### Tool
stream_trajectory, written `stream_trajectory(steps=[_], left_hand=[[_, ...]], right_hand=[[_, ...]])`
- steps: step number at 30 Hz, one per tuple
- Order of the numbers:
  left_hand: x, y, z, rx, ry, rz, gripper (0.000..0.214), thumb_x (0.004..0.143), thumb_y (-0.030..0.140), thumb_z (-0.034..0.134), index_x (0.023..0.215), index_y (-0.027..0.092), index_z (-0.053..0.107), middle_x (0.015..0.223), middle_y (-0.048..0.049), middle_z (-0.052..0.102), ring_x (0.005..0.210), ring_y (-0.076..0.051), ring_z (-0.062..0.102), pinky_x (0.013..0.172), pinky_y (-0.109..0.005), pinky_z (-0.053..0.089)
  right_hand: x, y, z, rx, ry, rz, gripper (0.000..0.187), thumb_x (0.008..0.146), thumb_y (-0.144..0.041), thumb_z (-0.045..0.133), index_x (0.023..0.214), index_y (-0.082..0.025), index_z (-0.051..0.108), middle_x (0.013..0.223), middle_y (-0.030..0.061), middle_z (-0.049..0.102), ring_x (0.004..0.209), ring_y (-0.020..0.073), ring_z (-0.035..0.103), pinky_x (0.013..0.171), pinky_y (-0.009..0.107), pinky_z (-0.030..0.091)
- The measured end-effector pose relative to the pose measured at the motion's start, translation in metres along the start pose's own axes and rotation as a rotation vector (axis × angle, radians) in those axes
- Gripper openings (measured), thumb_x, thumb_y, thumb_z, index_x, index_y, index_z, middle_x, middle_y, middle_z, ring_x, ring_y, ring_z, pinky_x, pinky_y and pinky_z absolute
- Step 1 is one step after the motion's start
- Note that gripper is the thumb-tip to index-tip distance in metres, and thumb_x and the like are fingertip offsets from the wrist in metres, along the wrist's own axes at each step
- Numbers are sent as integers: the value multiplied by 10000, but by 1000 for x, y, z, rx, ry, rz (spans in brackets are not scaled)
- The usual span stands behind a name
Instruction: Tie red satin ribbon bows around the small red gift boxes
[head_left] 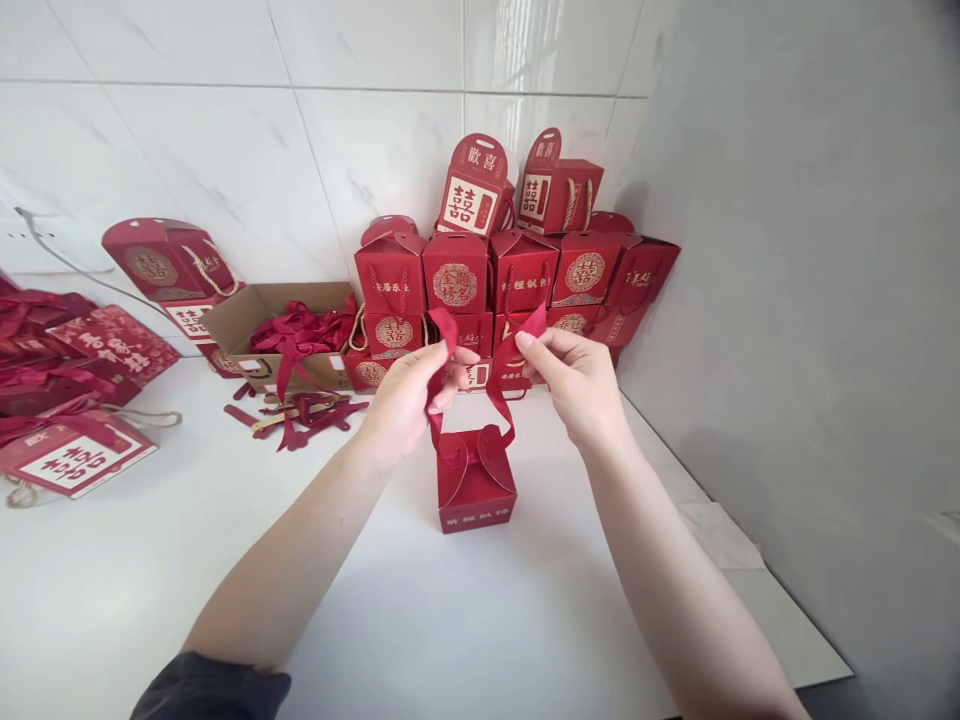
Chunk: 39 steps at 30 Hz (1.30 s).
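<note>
A small red gift box (476,490) with gold characters on its front stands upright on the white table, its top flaps folded together. A dark red ribbon (501,400) passes through holes in the flaps, and its two ends rise from the box. My left hand (412,385) pinches one end, to the left above the box. The other end is pinched between the thumb and fingers of my right hand (574,375), with the tip sticking up past them. Both hands are off the table, apart from each other.
Stacked red gift boxes (457,270) line the tiled wall behind. Left of them, an open cardboard box (300,372) holds red ribbons, with red and gold strips (296,415) in front. More boxes with ribbons (86,450) lie at far left. A grey wall (787,300) bounds the right.
</note>
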<state>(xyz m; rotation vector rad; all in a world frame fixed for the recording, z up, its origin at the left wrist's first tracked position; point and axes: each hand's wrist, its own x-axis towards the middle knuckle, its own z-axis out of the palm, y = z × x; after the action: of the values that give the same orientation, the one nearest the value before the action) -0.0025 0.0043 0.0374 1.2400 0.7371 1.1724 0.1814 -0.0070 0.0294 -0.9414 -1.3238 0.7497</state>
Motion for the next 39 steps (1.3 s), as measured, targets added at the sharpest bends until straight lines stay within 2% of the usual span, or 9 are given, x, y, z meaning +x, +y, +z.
stream_trajectory(steps=[4,9,12,17,22,27,30,36,39], left_hand=[[-7,-5,9,362,28,172,211,863,347,606,764,173,672,705,-24,635,604,-97,540,545,-221,414],[-10,-11,16,597,156,343,199,864,331,592,729,186,615,621,4,590,588,-121,559,569,-251,447],[-8,-12,16,564,167,344,202,870,324,580,728,183,608,622,1,600,571,-117,577,572,-247,480],[-8,-11,18,469,170,297,189,826,354,645,786,172,610,1061,-74,680,651,-128,668,573,-254,553],[-6,-12,17,359,137,231,175,798,334,683,764,182,603,765,-30,689,757,-167,693,728,-304,589],[-4,-15,13,429,191,281,183,814,334,663,751,180,587,724,-16,665,702,-151,672,686,-285,564],[-3,-15,13,465,199,310,167,821,307,652,746,180,573,713,-14,653,695,-147,663,685,-285,544],[-6,-11,14,334,65,282,92,785,175,643,849,197,581,800,-12,697,752,-139,668,707,-262,527],[-6,-9,12,281,47,205,79,818,234,637,886,193,631,775,-17,710,731,-144,679,702,-271,546]], right_hand=[[-2,0,3,-139,-44,34,291,835,-376,622,618,-181,615,559,-18,540,542,114,475,537,260,370],[-5,3,10,-20,-143,141,203,815,-297,595,679,-171,677,679,27,674,678,166,628,651,290,498],[-5,2,13,69,-172,165,212,819,-327,602,700,-173,686,687,26,673,659,154,638,697,300,534],[-5,0,13,130,-181,185,196,810,-323,610,701,-172,672,658,15,641,647,137,611,653,270,515],[-4,2,11,91,-165,109,221,821,-307,594,642,-182,630,648,-1,603,628,120,549,613,249,459],[-5,1,9,161,-208,127,320,863,-426,559,672,-189,656,698,25,637,699,149,600,669,275,499],[-5,2,10,91,-174,109,402,837,-528,603,641,-183,666,665,34,642,689,155,604,665,280,498],[-3,5,7,77,-94,77,359,803,-511,667,673,-177,689,666,26,663,661,153,609,650,296,499],[-4,1,5,72,-102,73,316,807,-474,680,691,-181,698,735,33,695,715,157,630,673,293,502]])
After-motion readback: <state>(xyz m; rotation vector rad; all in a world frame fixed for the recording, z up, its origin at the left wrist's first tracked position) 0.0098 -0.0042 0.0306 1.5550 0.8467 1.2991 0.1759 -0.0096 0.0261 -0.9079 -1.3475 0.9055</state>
